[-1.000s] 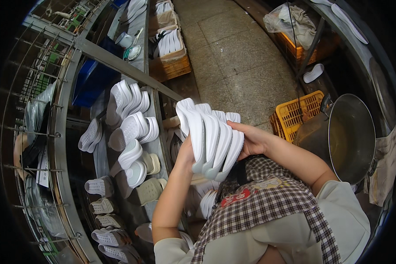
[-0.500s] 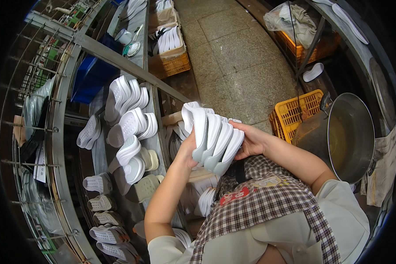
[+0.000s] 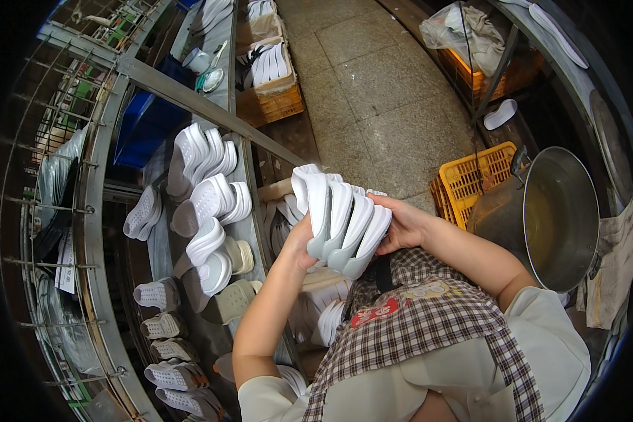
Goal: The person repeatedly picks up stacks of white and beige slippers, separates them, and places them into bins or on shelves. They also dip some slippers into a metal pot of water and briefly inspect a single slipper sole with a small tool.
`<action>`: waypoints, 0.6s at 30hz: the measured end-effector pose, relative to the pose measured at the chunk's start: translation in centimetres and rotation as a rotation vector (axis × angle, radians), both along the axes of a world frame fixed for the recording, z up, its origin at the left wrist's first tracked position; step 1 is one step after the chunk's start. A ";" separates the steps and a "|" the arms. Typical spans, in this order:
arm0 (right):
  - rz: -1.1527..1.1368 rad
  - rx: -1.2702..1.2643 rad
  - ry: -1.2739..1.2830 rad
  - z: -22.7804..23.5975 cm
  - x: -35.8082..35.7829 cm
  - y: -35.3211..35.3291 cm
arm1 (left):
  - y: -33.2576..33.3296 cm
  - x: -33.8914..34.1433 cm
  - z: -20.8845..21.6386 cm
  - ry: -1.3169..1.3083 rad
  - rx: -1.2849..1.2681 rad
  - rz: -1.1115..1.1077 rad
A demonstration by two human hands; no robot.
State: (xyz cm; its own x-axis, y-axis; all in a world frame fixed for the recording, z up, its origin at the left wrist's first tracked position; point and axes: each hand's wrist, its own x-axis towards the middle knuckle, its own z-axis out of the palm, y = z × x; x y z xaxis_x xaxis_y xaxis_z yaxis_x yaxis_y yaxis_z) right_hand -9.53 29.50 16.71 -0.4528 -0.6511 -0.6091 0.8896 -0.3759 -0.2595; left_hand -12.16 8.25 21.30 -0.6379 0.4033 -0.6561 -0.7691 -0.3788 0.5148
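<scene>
A nested row of several white-and-grey shoe soles [image 3: 346,224] is held in front of my apron between both hands. My left hand [image 3: 304,243] grips the row's left end, its fingers partly hidden behind the soles. From the other side my right hand [image 3: 403,224] presses on the right end, with its fingertips out of sight behind the row. To the left, more white soles [image 3: 214,193] stand in nested groups on a metal shelf [image 3: 250,228]. Beside them are a cream sole [image 3: 240,255] and a greyish-green one [image 3: 233,302].
A yellow plastic crate [image 3: 475,179] stands on the floor to the right, beside a large metal pan [image 3: 561,219]. Grey metal framing [image 3: 190,98] crosses at left, near a blue bin [image 3: 148,123]. An orange crate of soles [image 3: 281,102] sits farther ahead. One white sole [image 3: 501,114] lies at far right.
</scene>
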 end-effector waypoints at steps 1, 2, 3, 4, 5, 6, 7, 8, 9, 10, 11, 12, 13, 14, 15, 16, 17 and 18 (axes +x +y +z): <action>-0.003 -0.004 -0.007 0.0 -0.1 0.0 | 0.0 0.0 0.0 -0.001 -0.012 0.009; -0.007 -0.003 -0.020 -0.1 -0.1 0.0 | -0.1 -0.1 -0.1 0.009 -0.001 0.014; -0.012 -0.014 0.001 0.0 -0.1 0.1 | -0.1 -0.1 -0.1 0.016 0.006 0.017; -0.019 -0.021 0.015 0.1 -0.2 0.1 | -0.1 -0.1 -0.2 0.023 0.012 0.020; -0.027 -0.024 0.018 0.2 -0.2 0.2 | -0.1 0.0 -0.2 0.031 0.003 0.009; -0.013 -0.041 0.072 0.5 -0.2 0.2 | -0.1 0.1 -0.2 0.039 -0.005 -0.003; -0.001 -0.056 0.115 0.8 -0.2 0.2 | -0.1 0.1 -0.3 0.095 0.019 -0.027; -0.001 -0.040 0.143 1.2 -0.4 0.2 | -0.1 0.3 -0.2 0.097 -0.049 0.008; -0.025 -0.002 0.215 1.7 -0.4 0.4 | -0.1 0.4 -0.2 0.177 -0.039 0.018; -0.088 0.014 0.336 2.1 -0.5 0.2 | -0.1 0.3 -0.1 0.210 -0.063 0.102; -0.161 0.033 0.459 2.6 -0.6 0.0 | -0.1 0.3 -0.1 0.273 -0.041 0.172; -0.232 0.011 0.568 3.1 -0.5 0.0 | -0.1 0.1 0.0 0.256 0.107 0.204; -0.227 0.179 0.641 3.4 -1.1 -0.5 | -0.1 -0.1 0.1 0.292 0.146 0.215; -0.254 0.201 0.787 3.8 -1.2 -0.3 | -0.2 -0.5 0.2 0.317 0.200 0.210; -0.266 0.251 0.907 4.1 -1.4 -0.3 | -0.3 -0.9 0.3 0.327 0.223 0.204; -0.224 0.343 0.967 4.4 -1.5 -0.1 | -0.4 -1.3 0.3 0.334 0.238 0.201; -0.180 0.437 1.024 4.6 -1.6 0.2 | -0.5 -1.7 0.3 0.339 0.244 0.205; -0.141 0.573 1.079 4.9 -1.7 0.5 | -0.7 -2.0 0.3 0.339 0.249 0.207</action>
State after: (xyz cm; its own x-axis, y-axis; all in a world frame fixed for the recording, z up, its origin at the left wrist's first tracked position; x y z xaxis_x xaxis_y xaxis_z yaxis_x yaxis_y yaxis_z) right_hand -11.25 29.97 21.58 -0.9463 -0.3177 -0.0604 0.0774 -0.0410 -0.9962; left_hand -14.20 7.56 21.60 -0.8830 0.3641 -0.2962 -0.4686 -0.6504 0.5978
